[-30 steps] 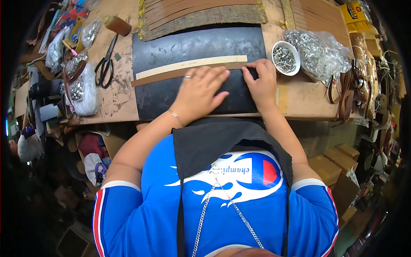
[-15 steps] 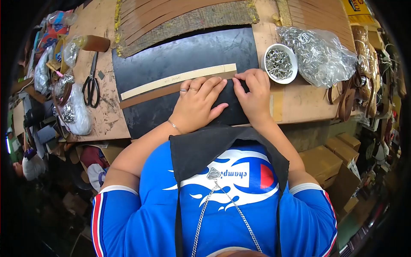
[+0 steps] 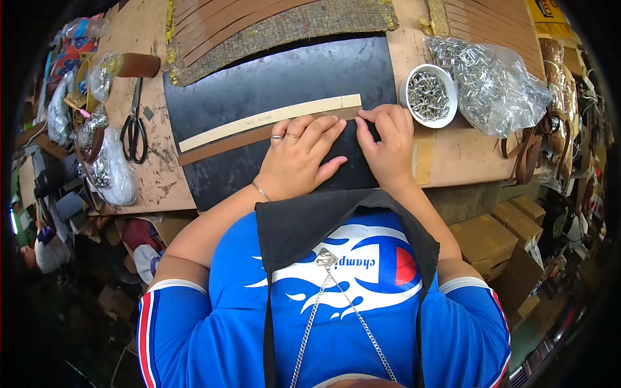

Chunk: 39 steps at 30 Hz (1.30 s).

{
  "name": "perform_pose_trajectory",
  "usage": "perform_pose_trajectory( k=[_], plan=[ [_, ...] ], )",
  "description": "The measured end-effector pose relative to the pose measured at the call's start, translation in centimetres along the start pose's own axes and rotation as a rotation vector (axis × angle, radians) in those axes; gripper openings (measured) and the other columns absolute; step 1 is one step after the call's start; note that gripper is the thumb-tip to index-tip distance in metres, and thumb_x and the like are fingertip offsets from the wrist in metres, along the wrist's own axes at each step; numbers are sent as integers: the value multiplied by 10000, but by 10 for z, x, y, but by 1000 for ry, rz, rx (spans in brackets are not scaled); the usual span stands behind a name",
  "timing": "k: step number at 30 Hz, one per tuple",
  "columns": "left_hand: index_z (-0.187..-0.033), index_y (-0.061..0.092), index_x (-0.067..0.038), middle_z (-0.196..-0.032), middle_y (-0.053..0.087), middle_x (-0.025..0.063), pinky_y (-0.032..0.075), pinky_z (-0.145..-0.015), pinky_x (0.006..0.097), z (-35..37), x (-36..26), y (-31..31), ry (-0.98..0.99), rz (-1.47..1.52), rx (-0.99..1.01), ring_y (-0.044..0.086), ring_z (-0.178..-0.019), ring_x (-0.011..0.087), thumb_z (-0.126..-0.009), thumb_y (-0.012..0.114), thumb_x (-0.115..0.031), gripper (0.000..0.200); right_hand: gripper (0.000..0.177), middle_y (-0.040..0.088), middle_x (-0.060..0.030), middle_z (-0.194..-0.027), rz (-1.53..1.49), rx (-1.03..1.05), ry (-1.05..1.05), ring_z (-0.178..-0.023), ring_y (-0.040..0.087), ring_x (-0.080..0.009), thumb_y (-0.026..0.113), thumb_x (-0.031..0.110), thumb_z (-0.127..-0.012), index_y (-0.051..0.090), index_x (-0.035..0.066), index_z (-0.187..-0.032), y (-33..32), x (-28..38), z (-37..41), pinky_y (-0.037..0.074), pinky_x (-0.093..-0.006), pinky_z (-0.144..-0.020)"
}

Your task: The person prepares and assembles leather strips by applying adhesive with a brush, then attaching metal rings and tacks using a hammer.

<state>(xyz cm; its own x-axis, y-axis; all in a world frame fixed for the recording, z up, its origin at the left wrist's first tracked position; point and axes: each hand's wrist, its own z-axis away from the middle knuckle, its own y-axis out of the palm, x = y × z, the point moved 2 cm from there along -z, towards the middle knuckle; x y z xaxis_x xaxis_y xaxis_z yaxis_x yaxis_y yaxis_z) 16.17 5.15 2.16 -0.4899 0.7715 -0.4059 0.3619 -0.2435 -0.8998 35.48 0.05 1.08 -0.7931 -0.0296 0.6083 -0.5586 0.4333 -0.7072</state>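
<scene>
A brown leather strip (image 3: 223, 147) lies on a black mat (image 3: 259, 77), just below a pale marked strip (image 3: 272, 119) with faint writing. My left hand (image 3: 297, 152) rests flat with its fingers apart, fingertips over the brown strip and pressing it to the mat. At the strip's right end, my right hand (image 3: 389, 139) has its thumb and index finger bent close together at the strip's tip. Whether the fingertips pinch the strip's end is hard to see, but they touch it.
A white cup of metal buckles (image 3: 428, 96) and a plastic bag of metal parts (image 3: 495, 81) stand at the right. Black scissors (image 3: 134, 129) and an amber bottle (image 3: 137, 65) lie left. Behind is a board with cut brown strips (image 3: 239, 29). A person (image 3: 50, 251) is far left.
The view has shifted slightly, so the cup and bag appear a little farther right. Both hands keep almost the same pose on the strip.
</scene>
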Motion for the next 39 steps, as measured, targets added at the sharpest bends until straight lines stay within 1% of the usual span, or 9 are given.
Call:
perform_pose_trajectory(
  k=[19,22,24,25,27,28,33,35,39],
  plan=[
    [-1451,601,-146,-1422,569,3,338,-1062,430,0,-1,1,2,-10,5,480,-1302,222,-900,750,-441,643,174,646,-56,-972,13,-8,-8,-964,598,-287,795,64,-805,713,82,-957,1,-1,0,454,-412,-843],
    [-1443,605,-145,-1416,584,10,336,-1073,427,-1,0,-1,-1,-5,-6,500,-1295,230,-901,757,-403,619,173,644,-54,-968,18,-13,-16,-962,598,-286,794,66,-807,711,82,-958,2,-2,0,453,-413,-840],
    [-1380,646,-125,-1334,633,49,401,-1037,419,-2,3,-4,21,120,-83,563,-1220,272,-900,771,-248,511,171,643,-52,-965,20,-19,-25,-961,598,-286,793,67,-809,710,82,-958,2,-2,1,452,-413,-838],
    [-1380,646,-125,-1334,633,49,401,-1037,419,-2,7,-5,24,114,-90,563,-1220,272,-900,771,-248,511,169,643,-49,-971,11,-27,-21,-967,597,-284,796,75,-813,713,87,-960,1,-1,1,452,-413,-838],
    [-1290,691,-104,-1206,675,85,481,-950,413,0,17,-12,27,296,-212,618,-1095,311,-894,755,-85,402,168,643,-46,-977,-2,-45,-28,-973,597,-281,798,83,-817,716,93,-962,1,1,-1,451,-413,-837],
    [-1214,715,-90,-1115,678,99,518,-877,414,4,18,-24,-10,267,-234,631,-1016,324,-897,734,-22,325,165,644,-43,-992,17,-27,-38,-981,595,-278,803,96,-820,718,103,-962,0,3,-2,451,-413,-838],
    [-1132,733,-79,-1036,673,106,517,-867,420,53,61,-66,-118,-31,-236,637,-980,325,-854,801,-107,288,181,641,-19,-1025,43,22,-92,-1001,593,-264,813,145,-827,730,137,-988,-6,0,-1,452,-411,-842],
    [-1137,731,-74,-1048,665,96,524,-876,428,79,79,-76,-116,-73,-154,634,-992,325,-864,788,-163,293,183,637,-3,-1024,115,129,-113,-1003,596,-259,804,169,-835,730,145,-1000,-8,0,-4,461,-419,-853],
    [-1153,732,-80,-1034,677,91,531,-864,431,101,96,-81,-59,-76,-193,651,-987,314,-876,782,-171,296,138,642,-10,-1002,157,254,-189,-982,596,-268,773,183,-863,705,133,-972,-13,1,-12,485,-419,-855]
  ],
)
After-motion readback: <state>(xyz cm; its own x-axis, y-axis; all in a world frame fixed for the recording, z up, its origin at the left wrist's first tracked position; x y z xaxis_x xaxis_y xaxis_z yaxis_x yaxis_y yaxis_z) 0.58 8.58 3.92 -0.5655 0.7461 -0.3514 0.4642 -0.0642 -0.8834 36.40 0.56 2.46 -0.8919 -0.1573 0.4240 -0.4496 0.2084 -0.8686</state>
